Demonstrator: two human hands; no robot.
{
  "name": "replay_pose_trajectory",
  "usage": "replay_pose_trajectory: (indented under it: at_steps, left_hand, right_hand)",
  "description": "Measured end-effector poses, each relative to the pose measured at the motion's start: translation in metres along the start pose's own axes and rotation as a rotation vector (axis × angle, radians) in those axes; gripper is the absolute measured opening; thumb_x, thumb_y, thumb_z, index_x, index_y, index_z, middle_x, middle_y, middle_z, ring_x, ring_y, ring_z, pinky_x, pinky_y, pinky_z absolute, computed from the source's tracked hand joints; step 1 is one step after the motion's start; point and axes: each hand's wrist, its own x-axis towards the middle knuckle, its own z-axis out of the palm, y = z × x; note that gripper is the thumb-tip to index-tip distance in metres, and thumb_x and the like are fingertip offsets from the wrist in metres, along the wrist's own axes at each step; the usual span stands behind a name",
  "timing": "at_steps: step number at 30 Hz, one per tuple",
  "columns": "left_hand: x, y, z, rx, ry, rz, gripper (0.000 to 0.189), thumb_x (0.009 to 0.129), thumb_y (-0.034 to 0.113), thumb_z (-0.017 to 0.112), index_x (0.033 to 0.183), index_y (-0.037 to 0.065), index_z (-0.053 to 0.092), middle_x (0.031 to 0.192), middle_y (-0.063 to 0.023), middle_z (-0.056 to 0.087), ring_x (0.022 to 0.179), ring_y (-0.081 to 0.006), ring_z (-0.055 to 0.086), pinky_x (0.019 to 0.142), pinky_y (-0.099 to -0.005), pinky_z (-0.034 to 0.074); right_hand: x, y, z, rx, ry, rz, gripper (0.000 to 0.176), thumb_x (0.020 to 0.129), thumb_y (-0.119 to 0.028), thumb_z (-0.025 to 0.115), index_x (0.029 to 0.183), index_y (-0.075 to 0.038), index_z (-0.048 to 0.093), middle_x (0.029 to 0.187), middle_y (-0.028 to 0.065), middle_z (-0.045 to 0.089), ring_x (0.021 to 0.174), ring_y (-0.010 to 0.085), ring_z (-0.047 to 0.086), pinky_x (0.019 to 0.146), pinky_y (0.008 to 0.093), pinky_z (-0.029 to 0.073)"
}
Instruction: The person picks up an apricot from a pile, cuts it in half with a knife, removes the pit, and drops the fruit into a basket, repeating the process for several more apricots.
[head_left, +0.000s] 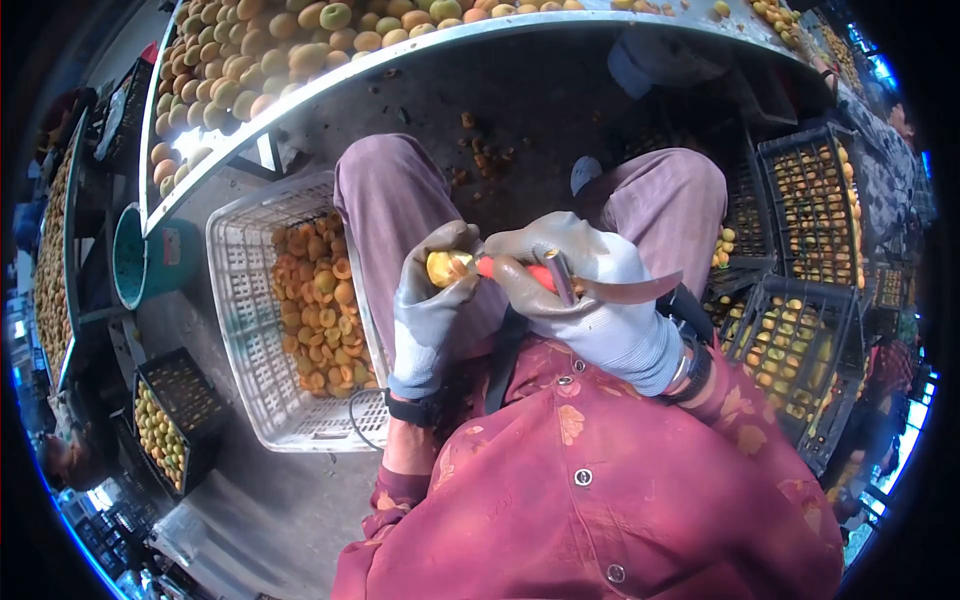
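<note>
My left hand, in a soiled grey-white glove, is closed around a cut apricot with its yellow flesh showing. My right hand, gloved the same way, grips a red-handled tool whose tip end reaches the apricot. A knife is in that same hand, its curved blade pointing off to the right. The dark handle piece sticks up beside the fingers. Both hands are close together above my lap. The tool's tip is too small to make out.
At my left stands a white plastic basket holding many apricot halves. A metal-edged table heaped with whole apricots is ahead. Black crates of fruit stack at right; a green bucket and another crate stand left.
</note>
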Motion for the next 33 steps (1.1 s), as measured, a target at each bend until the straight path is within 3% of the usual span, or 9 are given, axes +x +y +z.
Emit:
replay_pose_trajectory:
  at_steps: [5,7,11,16,19,21,25,28,33]
  left_hand:
    - [-0.002,-0.005,-0.002,0.108,-0.05,0.064,0.041,0.087,-0.006,0.059,0.127,-0.002,0.049,0.13,-0.0147,0.054,0.115,-0.0194,0.056,0.101,-0.031,0.044]
    - [0.0,-0.002,0.0,-0.036,-0.022,0.049,0.039,0.089,-0.004,0.058,0.126,-0.002,0.049,0.129,-0.0147,0.055,0.114,-0.0205,0.056,0.1,-0.0323,0.045]
    - [0.003,0.001,0.002,-0.294,0.016,-0.069,0.036,0.091,0.001,0.057,0.125,-0.005,0.048,0.129,-0.0153,0.055,0.111,-0.0211,0.058,0.1,-0.0344,0.046]
    - [0.002,0.001,-0.002,-0.106,-0.049,-0.192,0.044,0.091,0.007,0.06,0.129,-0.005,0.043,0.131,-0.0174,0.052,0.111,-0.0237,0.059,0.099,-0.0391,0.048]
    - [0.001,0.003,-0.004,-0.392,-0.004,-0.146,0.048,0.09,0.01,0.063,0.13,-0.005,0.042,0.133,-0.0187,0.05,0.113,-0.0251,0.058,0.1,-0.0409,0.048]
    - [0.001,0.005,-0.004,-0.357,-0.02,-0.139,0.055,0.09,0.016,0.064,0.134,-0.005,0.038,0.135,-0.0203,0.048,0.118,-0.0277,0.056,0.103,-0.041,0.045]
    - [0.003,-0.006,-0.008,-0.387,-0.057,-0.083,0.057,0.092,0.019,0.059,0.139,-0.005,0.036,0.138,-0.0223,0.046,0.125,-0.0311,0.05,0.108,-0.0415,0.039]
    - [0.001,-0.003,-0.01,-0.499,-0.064,-0.085,0.055,0.092,0.017,0.057,0.138,-0.006,0.038,0.138,-0.023,0.046,0.127,-0.0322,0.048,0.11,-0.042,0.037]
    - [0.002,-0.003,-0.01,-0.548,-0.033,-0.09,0.052,0.09,0.014,0.056,0.135,-0.007,0.041,0.137,-0.0239,0.046,0.127,-0.0331,0.049,0.11,-0.0425,0.037]
  right_hand:
    - [-0.012,0.025,0.015,-0.002,0.006,0.0,0.018,0.079,0.001,0.069,0.097,-0.002,0.067,0.092,0.0075,0.067,0.079,0.0202,0.066,0.068,0.0295,0.052]
    - [-0.011,0.035,0.018,0.034,0.17,-0.131,0.016,0.082,-0.004,0.068,0.097,-0.003,0.066,0.09,0.0068,0.069,0.075,0.0184,0.068,0.065,0.0278,0.053]
    - [-0.022,0.034,0.021,0.41,0.275,0.281,0.018,0.077,0.004,0.068,0.093,-0.002,0.066,0.095,0.0066,0.069,0.082,0.0161,0.067,0.07,0.0254,0.054]
    - [-0.018,0.04,0.014,0.2,0.226,-0.001,0.019,0.077,0.005,0.068,0.094,-0.003,0.067,0.097,0.0075,0.069,0.087,0.0177,0.067,0.076,0.0268,0.054]
    - [-0.018,0.031,0.01,0.366,0.208,0.16,0.021,0.077,0.006,0.067,0.095,-0.004,0.067,0.098,0.0077,0.069,0.089,0.0183,0.067,0.077,0.0269,0.054]
    - [-0.019,0.025,0.012,0.686,0.214,0.414,0.023,0.077,0.008,0.065,0.096,-0.004,0.068,0.098,0.0082,0.069,0.09,0.019,0.067,0.078,0.0267,0.053]
    - [-0.018,0.027,0.015,0.516,0.184,0.344,0.022,0.079,0.008,0.063,0.099,-0.002,0.066,0.098,0.0092,0.069,0.091,0.0183,0.067,0.079,0.0263,0.053]
    - [-0.019,0.026,0.015,0.491,0.165,0.454,0.021,0.08,0.006,0.064,0.1,0.002,0.065,0.1,0.0089,0.069,0.091,0.0153,0.066,0.079,0.0248,0.052]
    - [-0.014,0.014,0.01,0.763,0.062,0.492,0.021,0.085,0.001,0.066,0.106,0.005,0.066,0.103,0.0083,0.068,0.089,0.0106,0.064,0.077,0.0229,0.052]
